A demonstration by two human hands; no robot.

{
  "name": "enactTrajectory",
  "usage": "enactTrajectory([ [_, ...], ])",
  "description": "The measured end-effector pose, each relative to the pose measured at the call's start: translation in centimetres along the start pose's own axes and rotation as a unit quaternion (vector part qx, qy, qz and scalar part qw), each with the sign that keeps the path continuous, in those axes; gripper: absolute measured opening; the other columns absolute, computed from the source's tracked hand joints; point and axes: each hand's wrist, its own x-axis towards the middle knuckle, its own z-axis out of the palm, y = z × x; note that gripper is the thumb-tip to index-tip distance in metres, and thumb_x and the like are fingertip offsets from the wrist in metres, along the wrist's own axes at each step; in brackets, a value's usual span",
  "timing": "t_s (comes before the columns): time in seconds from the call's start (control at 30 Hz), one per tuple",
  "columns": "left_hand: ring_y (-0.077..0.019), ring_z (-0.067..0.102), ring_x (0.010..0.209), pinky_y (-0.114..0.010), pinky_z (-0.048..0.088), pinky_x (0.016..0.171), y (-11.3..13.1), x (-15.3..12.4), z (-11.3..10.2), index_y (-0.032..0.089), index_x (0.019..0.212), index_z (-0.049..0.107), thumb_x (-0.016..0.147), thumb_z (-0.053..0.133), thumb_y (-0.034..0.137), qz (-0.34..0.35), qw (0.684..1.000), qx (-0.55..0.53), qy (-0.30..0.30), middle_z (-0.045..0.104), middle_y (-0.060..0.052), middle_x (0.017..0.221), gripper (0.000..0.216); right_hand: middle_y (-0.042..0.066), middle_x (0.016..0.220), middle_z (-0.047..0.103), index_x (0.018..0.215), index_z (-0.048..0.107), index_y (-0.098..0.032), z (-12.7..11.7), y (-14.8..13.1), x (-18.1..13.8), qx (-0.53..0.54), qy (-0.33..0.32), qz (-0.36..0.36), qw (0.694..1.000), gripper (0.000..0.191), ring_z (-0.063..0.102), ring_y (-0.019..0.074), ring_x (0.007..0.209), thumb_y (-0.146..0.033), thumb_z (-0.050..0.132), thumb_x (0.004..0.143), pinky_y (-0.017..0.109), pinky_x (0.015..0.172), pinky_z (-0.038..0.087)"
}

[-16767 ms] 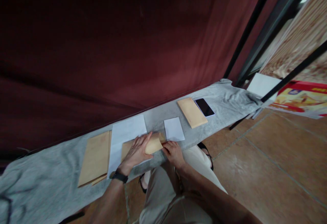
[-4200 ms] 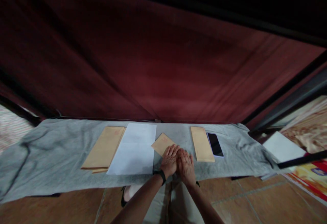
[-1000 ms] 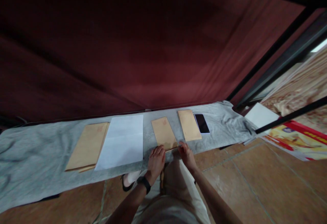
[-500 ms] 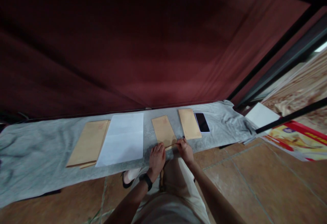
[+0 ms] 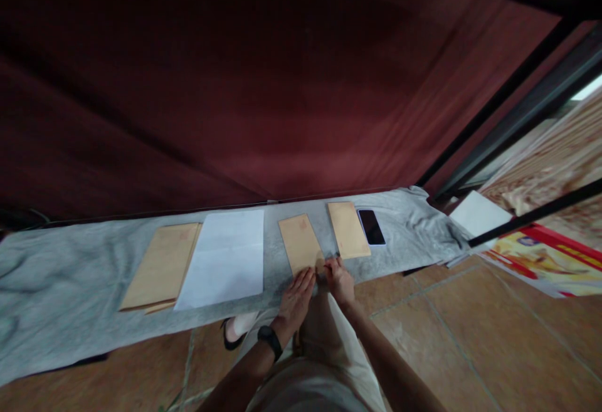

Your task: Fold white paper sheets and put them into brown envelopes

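Observation:
A brown paper envelope (image 5: 300,239) lies slightly tilted on the grey cloth in front of me. My left hand (image 5: 297,296), with a dark watch on its wrist, rests flat over the envelope's near end, fingers stretched out. At the envelope's near right corner, my right hand (image 5: 339,279) is closed, its fingertips pinched at the edge; the exact grip is partly hidden. Just beyond that hand lies a second brown envelope (image 5: 348,230), and to its right a phone (image 5: 372,227) with a dark screen.
White paper sheets (image 5: 226,258) lie left of the envelope, beside a stack of brown envelopes (image 5: 162,264). Grey cloth (image 5: 70,274) covers the narrow surface. Behind it hangs a dark red curtain (image 5: 282,117). A black bar (image 5: 540,217) and a colourful box (image 5: 545,255) stand at the right.
My left hand has gone from gripping the envelope's near edge to lying flat on it, shifting slightly right and forward. The near edge is pressed down. My right hand has barely moved.

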Motion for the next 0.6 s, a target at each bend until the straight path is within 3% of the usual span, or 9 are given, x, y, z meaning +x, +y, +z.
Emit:
enactTrajectory([
  [0.07,-0.0198,0.042,0.143,-0.041,0.039,0.115,0.3,-0.3,0.9,0.016,0.146,0.044,0.090,0.033,0.005,-0.003,1.000,-0.003,0.009,0.049,-0.010,0.152,0.059,0.010,0.105,0.067,0.108,0.065,-0.020,0.2,-0.3,-0.7,0.004,0.018,-0.037,0.999,0.029,0.066,0.0189,0.084,-0.027,0.038,0.103,0.029,0.074,0.050],
  [0.17,-0.0220,0.043,0.142,-0.044,0.039,0.116,0.3,-0.7,2.5,0.013,0.146,0.044,0.092,0.036,0.010,-0.010,1.000,-0.014,0.020,0.051,-0.013,0.150,0.055,0.013,0.116,0.067,0.121,0.065,-0.019,0.9,-1.1,-2.1,0.039,0.029,-0.151,0.987,0.037,0.063,0.0236,0.108,-0.027,0.032,0.104,0.038,0.095,0.050],
  [0.33,-0.0192,0.048,0.138,-0.042,0.042,0.114,0.1,-1.2,4.7,0.011,0.147,0.040,0.090,0.031,0.005,-0.034,0.999,-0.029,0.031,0.053,-0.014,0.147,0.058,0.012,0.146,0.054,0.151,0.041,-0.017,2.5,-2.3,-4.0,0.005,0.015,-0.239,0.971,0.049,0.044,0.0232,0.139,-0.024,0.033,0.102,0.047,0.115,0.038],
  [0.47,-0.0197,0.043,0.142,-0.043,0.040,0.115,0.3,-1.3,4.0,0.012,0.151,0.034,0.090,0.031,0.005,-0.029,0.998,-0.019,0.058,0.051,-0.013,0.150,0.061,0.011,0.151,0.049,0.155,0.033,-0.017,2.4,-1.7,-4.0,-0.030,-0.002,-0.251,0.968,0.052,0.041,0.0216,0.142,-0.025,0.035,0.103,0.047,0.118,0.034],
  [0.6,-0.0243,0.037,0.145,-0.046,0.036,0.118,0.3,-1.8,2.1,0.010,0.153,0.030,0.094,0.038,0.017,-0.010,0.998,0.000,0.063,0.046,-0.016,0.153,0.060,0.010,0.154,0.045,0.154,0.034,-0.020,1.7,-0.6,-3.5,-0.046,-0.011,-0.258,0.965,0.051,0.038,0.0215,0.144,-0.028,0.037,0.105,0.047,0.119,0.032],
])
